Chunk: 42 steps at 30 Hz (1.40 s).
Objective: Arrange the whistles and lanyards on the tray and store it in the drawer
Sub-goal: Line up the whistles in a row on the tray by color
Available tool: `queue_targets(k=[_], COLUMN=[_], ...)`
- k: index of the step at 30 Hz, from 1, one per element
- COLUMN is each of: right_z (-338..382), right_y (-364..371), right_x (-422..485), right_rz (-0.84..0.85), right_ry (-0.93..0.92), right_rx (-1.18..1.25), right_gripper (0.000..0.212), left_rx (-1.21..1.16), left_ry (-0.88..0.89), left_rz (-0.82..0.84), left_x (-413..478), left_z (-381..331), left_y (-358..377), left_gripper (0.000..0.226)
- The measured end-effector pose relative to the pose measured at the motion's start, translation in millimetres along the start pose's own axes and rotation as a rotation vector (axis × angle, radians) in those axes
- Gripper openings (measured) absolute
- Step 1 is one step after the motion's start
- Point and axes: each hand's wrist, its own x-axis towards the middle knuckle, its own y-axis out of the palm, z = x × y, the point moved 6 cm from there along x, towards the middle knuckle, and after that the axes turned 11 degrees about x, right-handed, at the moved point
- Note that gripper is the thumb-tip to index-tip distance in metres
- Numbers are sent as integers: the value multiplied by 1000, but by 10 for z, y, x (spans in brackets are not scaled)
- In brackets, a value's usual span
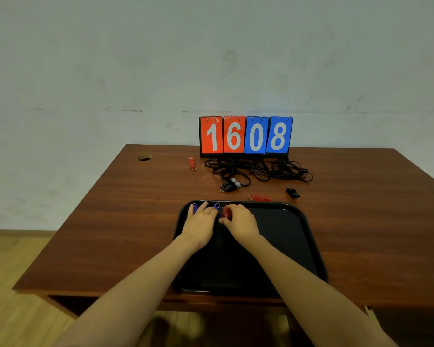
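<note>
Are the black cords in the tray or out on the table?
Out. The cords lie in a loose heap on the table before the scoreboard, beyond the far rim of the tray.

Both forearms extended forward, converging. Left hand (201,221) lay flat, fingers straight. Right hand (242,222) pinched a red whistle (226,212).

One tray (306,221), we count. Red whistles, three: one red whistle (191,162) out left, a second red whistle (259,197) just behind the tray, a third red whistle (226,212) on it. Blue whistles (194,209): we make out two, partly covered. One black whistle (293,193) alone, plus a black cluster (229,184) we cannot split. Lanyards (258,169): one tangle, uncountable. One scoreboard (244,136), four cards.
</note>
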Motion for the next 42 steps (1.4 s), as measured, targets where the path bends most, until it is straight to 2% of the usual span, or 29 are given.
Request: queue_targets(k=[3,7,11,14,18,21,26,32,36,39,42], right_z=[-3,-19,-155,-262,-429,-451,-363,-498,-582,-581,-561], right_y=[-32,-227,-493,-634,-683,-658,-573,-529,-539,-563,-582], right_x=[-25,-26,109,299,570,769,1127,1487,1575,1587,1560], right_rz=[-30,-172,-247,-206,-69,-62,-91,-97,-74,-64,-63], right_ry=[-21,-76,-43,54,224,208,130,172,207,195,180], right_rx=[19,-65,-126,-185,-224,-244,-252,-270,-231,-184,-157], right_gripper=[42,32,28,31,35,24,27,21,21,20,21], left_rx=[-13,-3,-1,-77,-101,-89,-79,-134,-192,-132,-11], left_ry=[8,4,15,-25,-99,-140,-214,-337,-406,-382,-346], left_rz=[-21,-152,-175,-154,-120,-86,-36,-57,31,62,-58], left_x=[-13,1,131,335,662,892,1318,1786,2023,2103,2065], left_z=[-10,-12,-34,5,141,263,514,889,1084,1152,1128], left_y=[-18,-67,-133,-245,-310,-269,-152,-80,67,131,66], left_gripper=[51,49,52,52,49,45,43,54,60,47,34])
